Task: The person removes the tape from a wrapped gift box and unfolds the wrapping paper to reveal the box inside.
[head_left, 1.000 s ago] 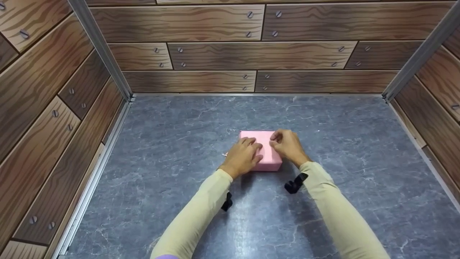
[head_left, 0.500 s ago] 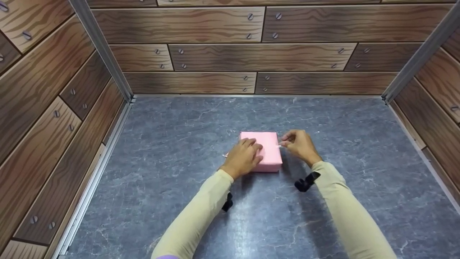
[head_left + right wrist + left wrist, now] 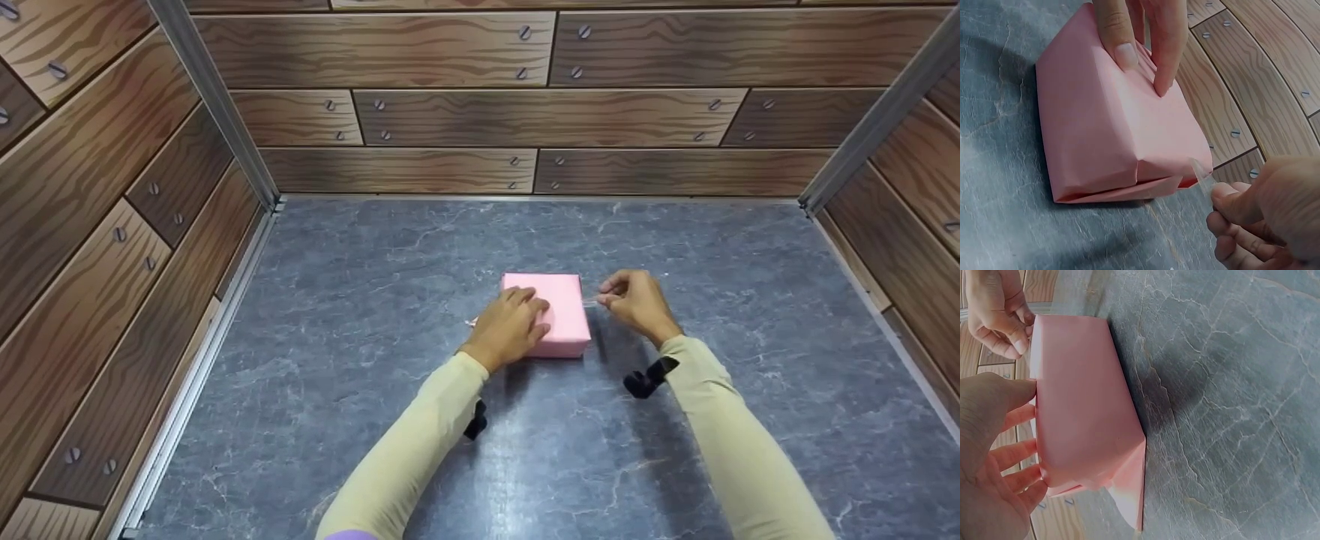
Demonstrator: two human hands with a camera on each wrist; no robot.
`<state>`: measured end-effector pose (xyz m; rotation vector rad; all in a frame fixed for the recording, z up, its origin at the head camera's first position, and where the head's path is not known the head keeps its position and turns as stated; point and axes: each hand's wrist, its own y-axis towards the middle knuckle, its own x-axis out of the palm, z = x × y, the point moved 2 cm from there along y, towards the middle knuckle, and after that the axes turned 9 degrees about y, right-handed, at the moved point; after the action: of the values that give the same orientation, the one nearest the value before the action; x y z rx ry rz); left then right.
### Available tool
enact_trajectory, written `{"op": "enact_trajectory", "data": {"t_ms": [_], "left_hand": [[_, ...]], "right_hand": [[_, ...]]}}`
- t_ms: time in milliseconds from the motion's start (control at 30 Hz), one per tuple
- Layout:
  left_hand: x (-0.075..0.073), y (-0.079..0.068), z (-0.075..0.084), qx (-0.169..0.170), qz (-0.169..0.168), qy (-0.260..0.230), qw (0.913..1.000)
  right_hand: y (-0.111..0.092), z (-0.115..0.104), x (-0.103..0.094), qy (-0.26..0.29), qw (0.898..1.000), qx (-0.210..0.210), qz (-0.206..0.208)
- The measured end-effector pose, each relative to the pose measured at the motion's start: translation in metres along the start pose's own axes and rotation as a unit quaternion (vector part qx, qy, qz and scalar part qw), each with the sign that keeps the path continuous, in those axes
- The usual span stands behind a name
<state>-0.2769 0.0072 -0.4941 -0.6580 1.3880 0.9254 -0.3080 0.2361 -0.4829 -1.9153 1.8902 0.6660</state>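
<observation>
A box wrapped in pink paper (image 3: 566, 319) sits on the grey marbled surface. My left hand (image 3: 504, 326) rests on its top with fingers spread. At the box's right end, my right hand (image 3: 637, 304) pinches a strip of clear tape (image 3: 1203, 177) between thumb and forefinger. The tape's other end lies at the top edge of the box in the right wrist view. Below that edge a folded paper flap (image 3: 1123, 190) stands slightly off the box end. In the left wrist view, a loose pointed paper flap (image 3: 1129, 489) sticks out at the opposite end.
Wood-plank-patterned walls (image 3: 450, 116) enclose the surface at the back and both sides, with metal strips (image 3: 214, 105) at the corners. A black wrist camera (image 3: 649, 377) hangs below the right sleeve, another (image 3: 475, 421) below the left.
My right hand has moved right, from over the box top to beyond its right edge, and the clear tape now shows stretched between hand and box. My left hand has stayed in place.
</observation>
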Motion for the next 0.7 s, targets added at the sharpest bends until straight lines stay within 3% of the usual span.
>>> {"op": "enact_trajectory", "data": {"t_ms": [700], "left_hand": [[0.002,0.0,0.001,-0.004,-0.005,-0.005,1.0]], "right_hand": [[-0.005,0.022,-0.015,0.034,0.999,0.029,-0.009]]}}
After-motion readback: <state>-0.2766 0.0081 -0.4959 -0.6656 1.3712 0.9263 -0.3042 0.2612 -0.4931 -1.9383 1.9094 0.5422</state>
